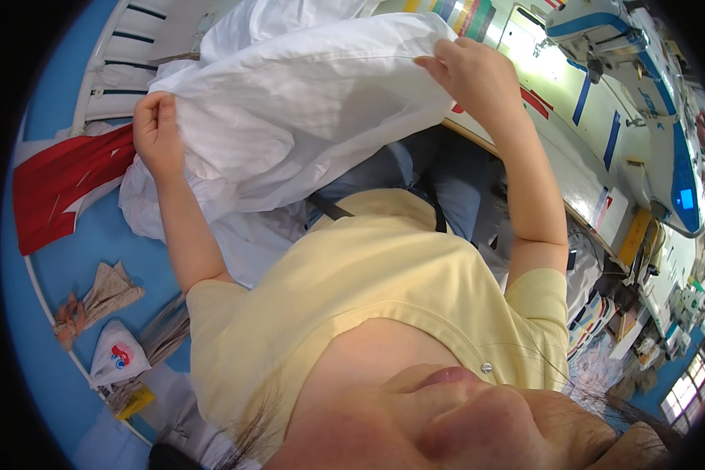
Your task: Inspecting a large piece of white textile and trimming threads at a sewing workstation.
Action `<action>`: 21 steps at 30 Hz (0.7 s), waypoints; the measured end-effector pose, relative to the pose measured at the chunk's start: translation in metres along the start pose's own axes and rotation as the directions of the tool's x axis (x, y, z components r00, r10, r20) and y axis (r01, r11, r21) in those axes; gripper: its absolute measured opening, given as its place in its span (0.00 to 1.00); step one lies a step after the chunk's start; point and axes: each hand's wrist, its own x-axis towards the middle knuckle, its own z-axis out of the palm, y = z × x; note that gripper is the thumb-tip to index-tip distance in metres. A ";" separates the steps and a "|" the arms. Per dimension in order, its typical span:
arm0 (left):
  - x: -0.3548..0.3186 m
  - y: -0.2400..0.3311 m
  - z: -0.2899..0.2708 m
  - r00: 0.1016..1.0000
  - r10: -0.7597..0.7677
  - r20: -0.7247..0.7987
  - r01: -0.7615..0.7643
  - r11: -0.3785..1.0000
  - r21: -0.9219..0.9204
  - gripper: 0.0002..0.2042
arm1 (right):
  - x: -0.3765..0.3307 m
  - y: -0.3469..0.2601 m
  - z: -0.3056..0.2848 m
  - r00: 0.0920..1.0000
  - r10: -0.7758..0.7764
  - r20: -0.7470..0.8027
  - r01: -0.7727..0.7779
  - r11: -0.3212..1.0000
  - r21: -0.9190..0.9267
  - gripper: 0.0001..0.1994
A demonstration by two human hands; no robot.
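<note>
A large piece of white fabric (321,86) is stretched between my two hands, with folds hanging down over my lap. My left hand (157,129) is closed on its left edge, fingers curled around the cloth. At the upper right, my right hand (474,74) pinches the other edge between thumb and fingers, near the sewing table's edge. The cloth between them looks thin and partly see-through, with a seam line along its upper part. Beside my left wrist lies a piece of red fabric (74,184); whether my left hand touches it I cannot tell.
A white and blue sewing machine (611,47) stands on the pale table (560,168) at the right, with blue and red tape strips on its top. A white slatted rack (125,55) is at the upper left. Cloth scraps (111,294) and a white bag (119,352) hang at the lower left.
</note>
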 end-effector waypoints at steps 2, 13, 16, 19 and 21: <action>0.001 0.004 0.000 0.999 0.042 0.005 -0.042 0.999 0.014 0.03 | 0.004 0.011 0.005 0.987 0.079 0.138 -0.077 0.997 -0.018 0.15; 0.024 -0.017 -0.036 0.985 -0.082 0.150 0.073 0.995 0.063 0.06 | -0.028 0.040 -0.016 0.826 0.408 0.389 -0.298 -0.270 0.916 0.11; 0.040 -0.006 -0.070 0.993 -0.063 0.102 0.052 0.993 0.110 0.06 | -0.035 0.030 -0.015 0.816 0.317 0.483 -0.334 -0.424 0.842 0.18; 0.068 0.026 -0.103 0.999 -0.011 -0.051 0.020 0.981 0.191 0.07 | -0.048 0.016 -0.013 0.786 0.045 0.616 -0.525 -0.477 0.705 0.25; 0.088 0.051 -0.125 0.980 0.087 -0.181 -0.029 0.954 0.299 0.09 | -0.053 -0.003 -0.013 0.770 0.013 0.638 -0.551 -0.491 0.675 0.24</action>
